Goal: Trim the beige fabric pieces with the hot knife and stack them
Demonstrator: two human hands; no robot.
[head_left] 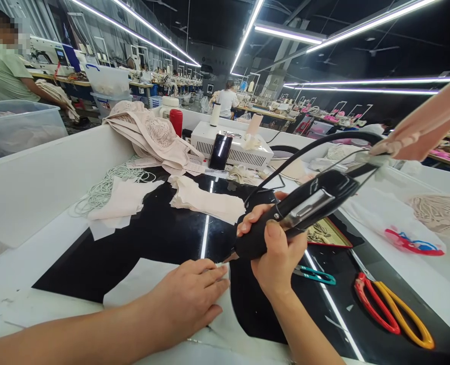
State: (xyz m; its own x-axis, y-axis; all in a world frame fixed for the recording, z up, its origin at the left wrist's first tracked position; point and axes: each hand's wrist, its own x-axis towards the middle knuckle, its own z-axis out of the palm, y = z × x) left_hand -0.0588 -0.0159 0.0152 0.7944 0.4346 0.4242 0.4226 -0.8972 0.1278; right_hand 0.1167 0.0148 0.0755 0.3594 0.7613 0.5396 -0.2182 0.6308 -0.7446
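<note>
Two bare hands work at a glossy black tabletop panel (164, 238), the left hand (194, 291) pressed down on a smooth white cloth piece (134, 281), its fingers extended and slightly apart. The right hand (276, 253) wraps around a black handheld tool with a silver metal lever (297, 213), thumb against its casing; the tip points down at the cloth's upper edge, just beside the left fingertips. To the right lie teal-handled thread snips (318, 275), metal scissors with one red and one orange handle (392, 309) and a gold tray with a red rim (341, 238), holding small pieces. A clear plastic bag (384, 218) bears a red-and-blue print (any wording on it cannot be made out). Beyond the hands are a layered pale peach fabric stack (210, 200), pale green cords (107, 185) and a heap of beige garment pieces (145, 132). A black smartphone (220, 152) stands before a white vented metal box (248, 152). Farther off, a person in a light green shirt (4, 71) holds fabric at left; a small yellow triangular sign (276, 80) marks a pillar, its lettering too small to read.
</note>
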